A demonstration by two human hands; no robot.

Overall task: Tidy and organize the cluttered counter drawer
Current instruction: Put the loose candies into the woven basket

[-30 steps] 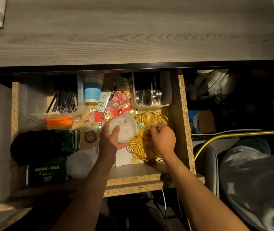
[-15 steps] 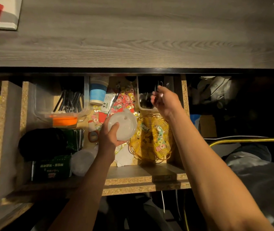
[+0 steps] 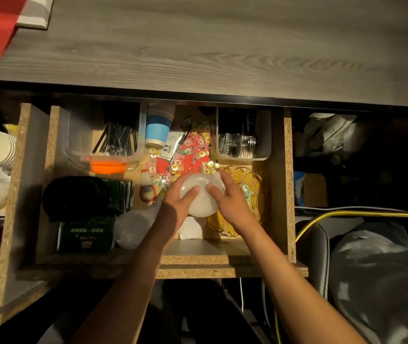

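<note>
The open drawer (image 3: 287, 184) is packed with clutter. A round white plastic lid (image 3: 201, 203) is held over its middle by both hands. My left hand (image 3: 175, 209) grips the lid from the left, thumb on top. My right hand (image 3: 231, 204) holds its right side, thumb on top and fingers round the far rim. Beneath the right hand lies a yellow wire basket (image 3: 252, 192) with a few small candies in it. Small wrapped candies (image 3: 198, 147) are scattered over red packets behind the lid.
A clear tray of black straws (image 3: 116, 140) sits back left, an orange item (image 3: 108, 167) at its front. Blue paper cups (image 3: 158, 127) and a tray of metal cutlery (image 3: 242, 145) stand at the back. Dark green packets (image 3: 86, 232) fill the front left. The grey counter (image 3: 198, 45) overhangs.
My right hand came back from the cutlery tray at the rear and now holds the lid's right side. The left hand kept hold of the lid.
</note>
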